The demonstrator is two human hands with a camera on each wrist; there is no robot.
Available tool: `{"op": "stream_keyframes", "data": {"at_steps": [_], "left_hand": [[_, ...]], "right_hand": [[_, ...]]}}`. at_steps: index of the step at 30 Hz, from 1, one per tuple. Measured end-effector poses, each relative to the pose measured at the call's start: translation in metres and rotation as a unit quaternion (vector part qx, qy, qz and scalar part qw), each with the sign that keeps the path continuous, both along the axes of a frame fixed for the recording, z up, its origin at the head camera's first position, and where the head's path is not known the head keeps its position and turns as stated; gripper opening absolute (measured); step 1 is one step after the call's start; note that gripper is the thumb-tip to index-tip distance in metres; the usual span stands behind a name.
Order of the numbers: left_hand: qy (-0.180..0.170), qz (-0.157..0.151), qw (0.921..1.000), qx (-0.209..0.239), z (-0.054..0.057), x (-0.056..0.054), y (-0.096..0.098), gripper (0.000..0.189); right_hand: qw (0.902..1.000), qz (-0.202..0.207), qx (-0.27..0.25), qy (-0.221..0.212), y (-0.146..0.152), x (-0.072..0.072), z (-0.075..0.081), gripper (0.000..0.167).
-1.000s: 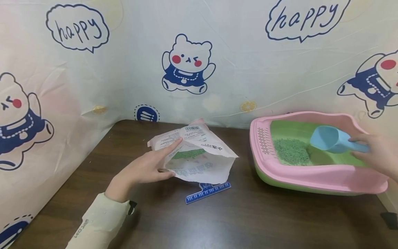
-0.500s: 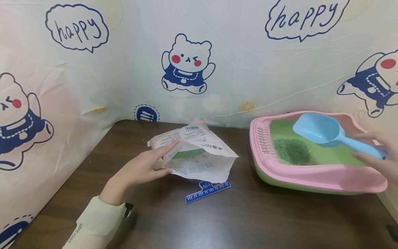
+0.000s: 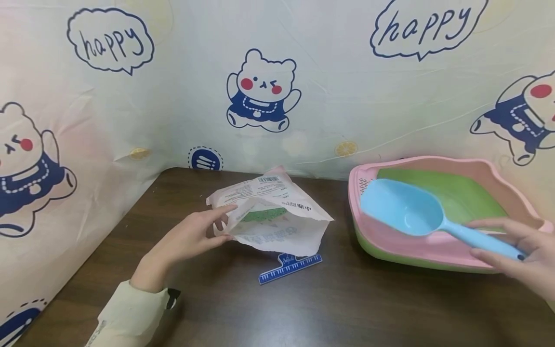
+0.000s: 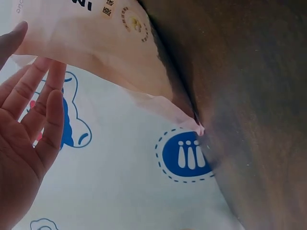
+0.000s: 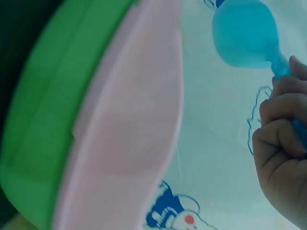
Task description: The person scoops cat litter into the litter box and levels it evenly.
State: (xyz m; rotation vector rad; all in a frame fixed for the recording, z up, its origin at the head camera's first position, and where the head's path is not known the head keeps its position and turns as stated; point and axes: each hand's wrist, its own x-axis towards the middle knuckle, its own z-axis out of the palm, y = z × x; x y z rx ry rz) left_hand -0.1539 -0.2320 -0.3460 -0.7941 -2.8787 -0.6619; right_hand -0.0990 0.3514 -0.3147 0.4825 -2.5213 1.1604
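My right hand (image 3: 522, 248) grips the handle of a light blue scoop (image 3: 401, 207). Its bowl looks empty and overlaps the near left rim of a pink and green litter box (image 3: 516, 193) in the head view. In the right wrist view, the fingers (image 5: 276, 108) curl round the handle. At the left side of a white paper bag (image 3: 299, 190) is my left hand (image 3: 184, 241), with extended fingers and thumb at the bag's mouth. Green grains (image 3: 264, 214) show inside the bag, which lies with its mouth toward me. The scoop hides the grains in the box.
A blue clip with a piano-key pattern (image 3: 290, 269) lies on the dark wooden table (image 3: 347, 308) just in front of the bag. Behind the table and along its left side hangs a printed cloth (image 3: 321, 96) with bears on it.
The scoop has moved from inside the litter box up and left toward me, over the near rim, its bowl turning to face upward. My left hand has drawn back slightly along the bag's edge.
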Motion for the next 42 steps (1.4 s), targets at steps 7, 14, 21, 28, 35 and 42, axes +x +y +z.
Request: {"op": "stream_keyframes", "data": {"at_steps": [7,14,21,28,35,42], "left_hand": [[-0.023,0.009,0.9997,0.003,-0.004,0.004,-0.002,0.041],[-0.040,0.017,0.9990,-0.004,-0.006,0.001,-0.001,0.026],[-0.034,0.008,0.9994,-0.004,-0.007,-0.001,-0.001,0.022],[-0.030,0.006,0.9995,0.002,-0.009,-0.001,-0.005,0.020],[-0.032,0.007,0.9994,0.007,-0.009,-0.002,-0.006,0.018],[-0.036,0.008,0.9993,0.009,-0.009,-0.001,-0.007,0.017]], "right_hand": [[0.9920,0.113,0.053,-0.016,-0.025,0.012,-0.020,0.053],[0.9687,0.228,-0.017,-0.096,-0.035,0.011,-0.052,0.048],[0.9525,0.270,-0.046,-0.133,-0.036,0.007,-0.070,0.045],[0.9269,0.306,-0.081,-0.202,-0.033,0.004,-0.081,0.041],[0.9209,0.297,-0.072,-0.242,-0.026,0.002,-0.083,0.037],[0.9493,0.266,-0.008,-0.168,-0.014,-0.002,-0.093,0.037]]}}
